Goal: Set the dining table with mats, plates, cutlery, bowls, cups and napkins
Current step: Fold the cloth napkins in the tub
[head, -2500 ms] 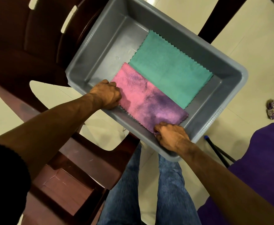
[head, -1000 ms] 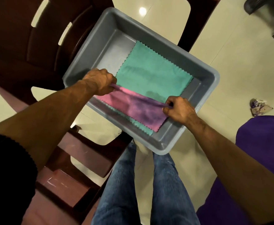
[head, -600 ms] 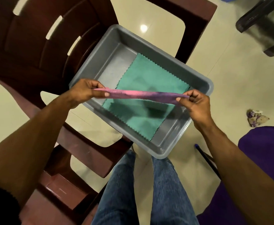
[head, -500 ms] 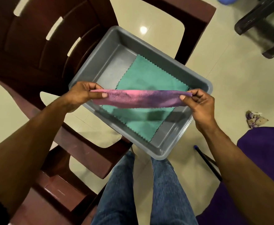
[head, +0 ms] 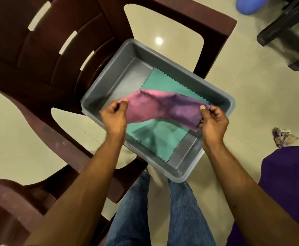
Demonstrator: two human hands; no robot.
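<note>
A pink and purple napkin (head: 163, 108) hangs stretched between my two hands above a grey plastic tub (head: 109, 82). My left hand (head: 115, 116) pinches its pink end between thumb and fingers. My right hand (head: 213, 121) pinches the purple end. Flat on the tub's floor lies a teal napkin (head: 155, 137) with zigzag edges, partly hidden by the lifted one.
The tub sits on the seat of a dark brown plastic chair (head: 44, 55). Purple cloth (head: 287, 183) covers something at the right. A crumpled scrap (head: 283, 137) lies on the tiled floor, with dark furniture legs (head: 287, 31) at the top right.
Both hands gripped the pink and purple napkin's ends in the tub and lifted it off the teal one. It now sags between my hands, which have drawn nearer to me.
</note>
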